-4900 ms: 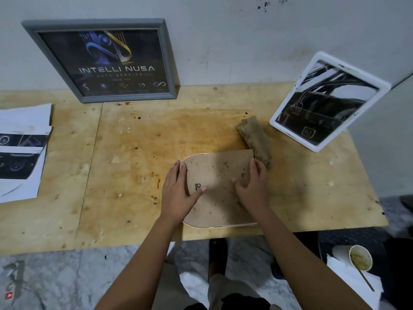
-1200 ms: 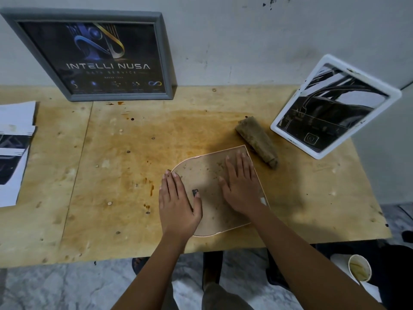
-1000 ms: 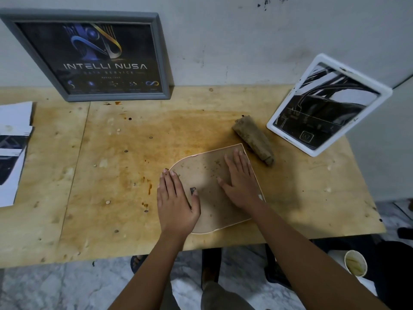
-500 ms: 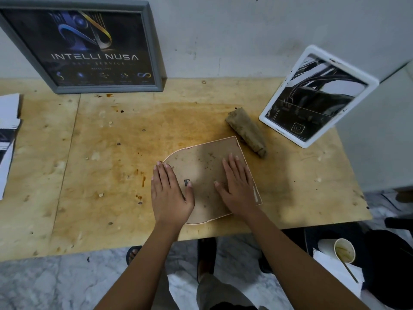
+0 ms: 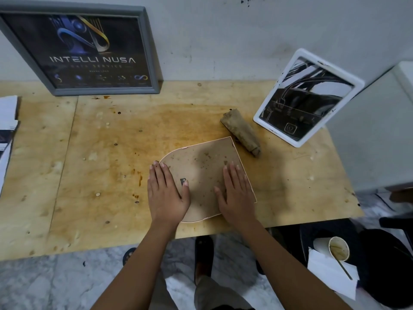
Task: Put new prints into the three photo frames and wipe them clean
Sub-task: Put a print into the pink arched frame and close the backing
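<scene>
Both my hands, left hand (image 5: 166, 193) and right hand (image 5: 238, 193), now press flat and unclenched on the face-down arched frame (image 5: 206, 173) I turned near the bench's (image 5: 89, 175) front edge, so its backing seems seated.

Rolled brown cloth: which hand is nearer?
Right. The right hand lies flat on the arched frame back, just below the rolled brown cloth; the left hand presses the frame's far side.

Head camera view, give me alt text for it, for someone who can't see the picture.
Both hands, left hand and right hand, lie flat on the brown backing of an arch-shaped frame lying face down on a stained plywood table. A rolled brown cloth lies just behind it. A grey frame and a white frame stand against the wall, with loose prints far left.
</scene>
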